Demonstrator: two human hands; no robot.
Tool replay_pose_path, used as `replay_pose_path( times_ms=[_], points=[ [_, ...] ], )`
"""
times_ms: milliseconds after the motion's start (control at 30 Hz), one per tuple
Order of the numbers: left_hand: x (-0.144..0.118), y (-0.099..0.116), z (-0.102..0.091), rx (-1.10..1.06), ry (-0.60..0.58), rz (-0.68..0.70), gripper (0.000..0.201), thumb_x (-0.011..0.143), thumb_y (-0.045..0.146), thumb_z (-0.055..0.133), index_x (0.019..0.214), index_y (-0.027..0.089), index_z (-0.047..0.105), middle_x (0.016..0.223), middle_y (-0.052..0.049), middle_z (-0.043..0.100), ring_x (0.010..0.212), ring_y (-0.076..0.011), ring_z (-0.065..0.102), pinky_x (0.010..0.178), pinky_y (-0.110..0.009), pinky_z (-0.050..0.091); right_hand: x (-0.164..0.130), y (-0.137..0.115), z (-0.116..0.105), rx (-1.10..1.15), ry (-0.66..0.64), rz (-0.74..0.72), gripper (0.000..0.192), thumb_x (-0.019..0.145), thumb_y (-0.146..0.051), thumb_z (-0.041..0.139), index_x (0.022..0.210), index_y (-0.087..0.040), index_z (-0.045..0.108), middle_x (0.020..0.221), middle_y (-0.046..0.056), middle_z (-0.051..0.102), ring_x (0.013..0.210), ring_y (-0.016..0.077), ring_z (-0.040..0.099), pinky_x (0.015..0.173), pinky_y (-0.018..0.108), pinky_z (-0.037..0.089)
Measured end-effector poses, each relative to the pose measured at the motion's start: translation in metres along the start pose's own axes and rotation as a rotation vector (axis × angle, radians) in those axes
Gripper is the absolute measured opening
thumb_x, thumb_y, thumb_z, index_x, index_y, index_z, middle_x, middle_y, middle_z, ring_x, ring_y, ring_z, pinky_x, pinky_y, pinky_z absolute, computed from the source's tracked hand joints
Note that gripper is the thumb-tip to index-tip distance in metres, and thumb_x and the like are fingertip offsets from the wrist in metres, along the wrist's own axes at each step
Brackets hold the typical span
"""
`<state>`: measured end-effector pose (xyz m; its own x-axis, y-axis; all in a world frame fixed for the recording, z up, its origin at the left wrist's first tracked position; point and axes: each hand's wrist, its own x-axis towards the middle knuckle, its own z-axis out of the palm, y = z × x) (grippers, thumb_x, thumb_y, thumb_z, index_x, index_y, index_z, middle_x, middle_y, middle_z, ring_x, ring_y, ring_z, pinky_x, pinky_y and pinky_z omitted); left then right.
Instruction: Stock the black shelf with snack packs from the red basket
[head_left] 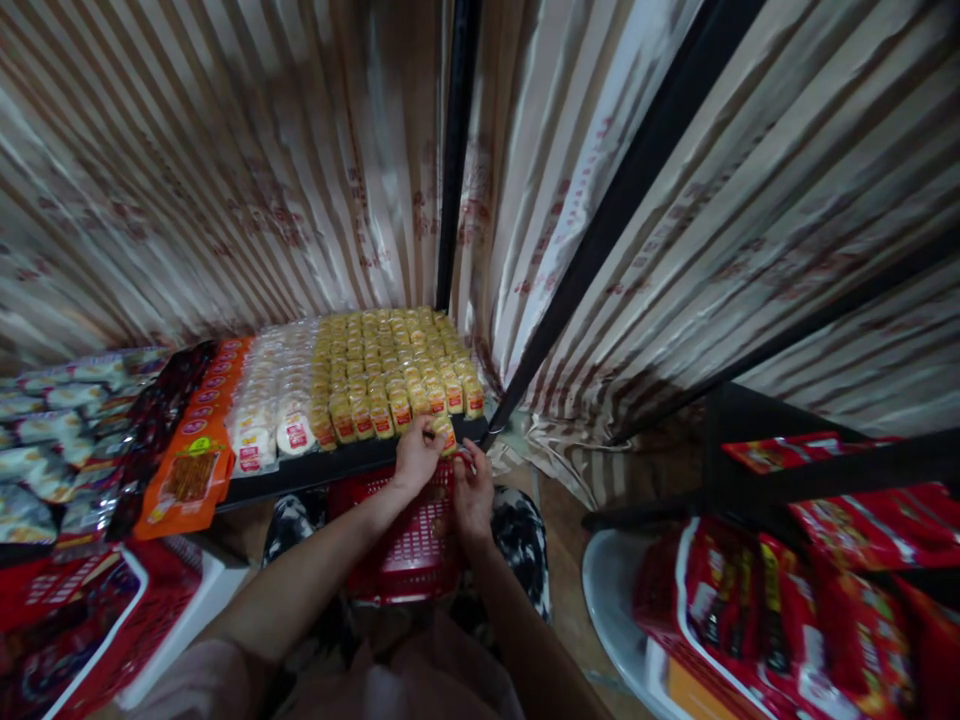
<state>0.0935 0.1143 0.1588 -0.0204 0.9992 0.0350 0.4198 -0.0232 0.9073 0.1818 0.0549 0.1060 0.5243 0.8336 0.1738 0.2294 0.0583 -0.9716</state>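
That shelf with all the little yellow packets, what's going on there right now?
A person is working at the front edge of the black shelf. Their left hand grips a yellow snack packet at the front of the yellow rows. The right hand hangs just below, over a red plastic basket on their lap.

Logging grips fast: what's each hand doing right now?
Left hand: closed on a yellow snack packet at the shelf's front row.
Right hand: over the red basket; grip cannot be told.

Yellow pkts [390, 370]; red basket [412, 550]; orange pouch [187, 480]; brown-striped curtain [225, 180]
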Motion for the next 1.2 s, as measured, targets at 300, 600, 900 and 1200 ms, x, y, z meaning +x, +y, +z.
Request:
replay_pose_path(
  times_ms=[300, 600, 900, 1200],
  points=[
    [0.031, 0.017, 0.026, 0.226, 0.006, 0.239, 0.030, 0.081, 0.016, 0.052, 0.111, 0.014, 0.053, 0.107, -0.010, 0.060, 0.092, -0.0174, 0.058, 0.085, -0.034, 0.047, 0.033, 0.001, 0.007, -0.083, -0.035, -0.157, 0.045, 0.077, -0.014, 0.037, 0.119, -0.014, 0.054, 0.119, 0.013, 0.057, 0.108, 0.0189, 0.055, 0.098, 0.041, 0.043],
    [0.033, 0.020, 0.034, 0.416, -0.002, 0.258, 0.034, 0.086, 0.022, 0.046, 0.120, 0.015, 0.049, 0.114, -0.011, 0.053, 0.099, -0.0192, 0.056, 0.088, -0.032, 0.046, 0.046, 0.012, 0.011, -0.172, -0.021, -0.256, 0.045, 0.078, -0.012, 0.036, 0.118, -0.016, 0.057, 0.118, 0.012, 0.058, 0.112, 0.0182, 0.052, 0.100, 0.039, 0.042],
    [0.030, 0.008, 0.033, 0.348, 0.014, 0.352, 0.035, 0.088, 0.018, 0.040, 0.123, 0.017, 0.042, 0.107, -0.010, 0.054, 0.098, -0.0187, 0.054, 0.089, -0.036, 0.047, 0.046, 0.012, 0.014, -0.205, -0.038, -0.251, 0.047, 0.079, -0.011, 0.036, 0.121, -0.016, 0.057, 0.119, 0.012, 0.056, 0.115, 0.0198, 0.050, 0.100, 0.041, 0.042],
    [0.027, -0.001, 0.033, 0.332, -0.085, 0.397, 0.037, 0.092, 0.021, 0.033, 0.126, 0.014, 0.044, 0.117, -0.012, 0.052, 0.111, -0.0197, 0.051, 0.097, -0.036, 0.044, 0.050, 0.015, 0.016, -0.261, -0.034, -0.274, 0.051, 0.075, -0.008, 0.037, 0.121, -0.015, 0.057, 0.115, 0.013, 0.053, 0.110, 0.0205, 0.051, 0.099, 0.040, 0.043]
  ],
)
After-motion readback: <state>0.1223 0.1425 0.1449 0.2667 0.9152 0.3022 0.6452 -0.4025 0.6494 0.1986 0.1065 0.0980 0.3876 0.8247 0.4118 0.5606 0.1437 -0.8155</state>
